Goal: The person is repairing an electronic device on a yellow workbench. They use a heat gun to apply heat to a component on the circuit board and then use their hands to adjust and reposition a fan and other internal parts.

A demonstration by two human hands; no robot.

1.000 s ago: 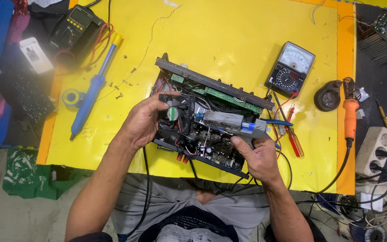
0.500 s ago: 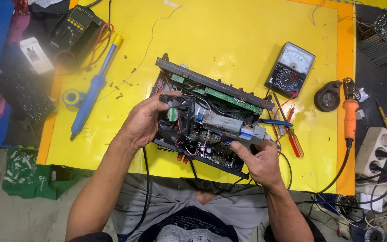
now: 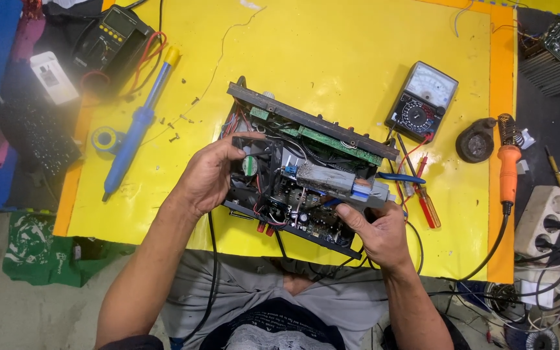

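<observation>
The opened amplifier chassis point(image 3: 306, 175) lies mid-mat, likely heavy, stiff, its boards fragile (best gripped by the frame). Left hand point(image 3: 212, 175) clasps its left edge; right hand point(image 3: 377, 233) seemingly pinches its right corner, analog multimeter point(image 3: 421, 102) beyond.

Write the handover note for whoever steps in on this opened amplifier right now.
Left hand: grips the left end of the opened chassis.
Right hand: holds the grey block at its right end, above the circuit board.
Chassis lies on the yellow mat.
Done: cover off, loose screws on the mat.
Left: the block is not clear of the chassis.
Nearby: red screwdriver, blue soldering iron, analog meter.
</observation>
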